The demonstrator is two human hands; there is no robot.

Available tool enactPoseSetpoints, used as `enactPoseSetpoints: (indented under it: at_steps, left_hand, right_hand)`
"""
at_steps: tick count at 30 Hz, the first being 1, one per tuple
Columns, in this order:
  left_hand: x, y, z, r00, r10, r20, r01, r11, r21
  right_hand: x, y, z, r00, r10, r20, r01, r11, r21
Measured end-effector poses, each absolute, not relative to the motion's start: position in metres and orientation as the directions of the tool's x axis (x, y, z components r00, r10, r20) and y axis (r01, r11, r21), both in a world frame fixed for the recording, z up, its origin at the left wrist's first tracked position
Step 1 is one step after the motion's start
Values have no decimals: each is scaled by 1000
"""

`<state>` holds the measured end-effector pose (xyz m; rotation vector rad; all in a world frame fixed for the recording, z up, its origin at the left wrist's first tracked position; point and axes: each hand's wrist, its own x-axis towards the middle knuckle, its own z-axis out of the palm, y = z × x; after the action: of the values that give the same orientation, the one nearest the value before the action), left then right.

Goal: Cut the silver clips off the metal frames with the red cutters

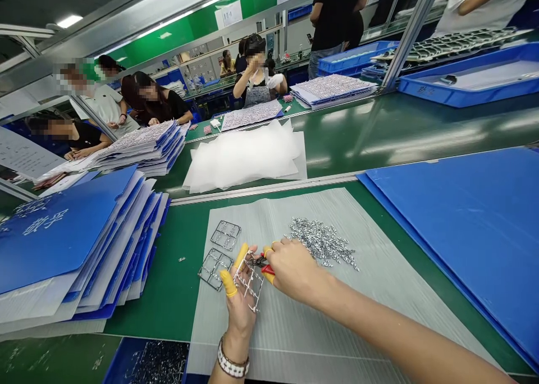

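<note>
While poised just above the grey corrugated sheet (379, 294), grips a silvery parts frame (250, 286) in the left hand (240, 302), palm up, with thumb and forefinger capped in yellow finger cots (228, 283) and pinched on the frame's edges. Closes the right hand (295, 269) round red-handled cutters (264, 266), the tool's nose touching the top of the held frame (blades too small to make out). Wears a beaded band (232, 365) on the left wrist. Has a far frame (225, 235) and a near frame (214, 268) lying flat just left of the hands, the near one overhanging the sheet's edge onto the green bench (177, 294). Has a loose heap of small silvery pieces (322, 242) on the same sheet, just beyond the right hand. Sits flanked by a slumped stack of blue and white sheets (63, 232) on the left and a large blue board (463, 227) on the right. Faces, across a metal rail, white foam sheets (246, 156) on the green belt, with other people (158, 106) seated beyond at piles of patterned sheets. Shows, at the near edge beside the left forearm, a blue tray (120, 364) of tiny silvery bits
</note>
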<state>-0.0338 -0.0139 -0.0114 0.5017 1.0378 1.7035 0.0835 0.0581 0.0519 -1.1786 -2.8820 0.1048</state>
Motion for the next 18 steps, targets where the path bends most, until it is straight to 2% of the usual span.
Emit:
enactPoseSetpoints:
  at_steps: [6, 13, 18]
  left_hand:
    - [-33, -15, -14, -389, 913, -127, -524, -106, 845]
    - [-37, -13, -5, -398, 897, -192, -575, -81, 814]
    - [-42, -9, 0, -398, 894, -206, -613, -92, 784]
  right_hand:
    - [82, 57, 49, -724, 690, 6, 688, 723, -67]
    - [92, 56, 41, -707, 706, 38, 705, 708, -29]
    - [97, 51, 35, -699, 715, -12, 715, 698, -31]
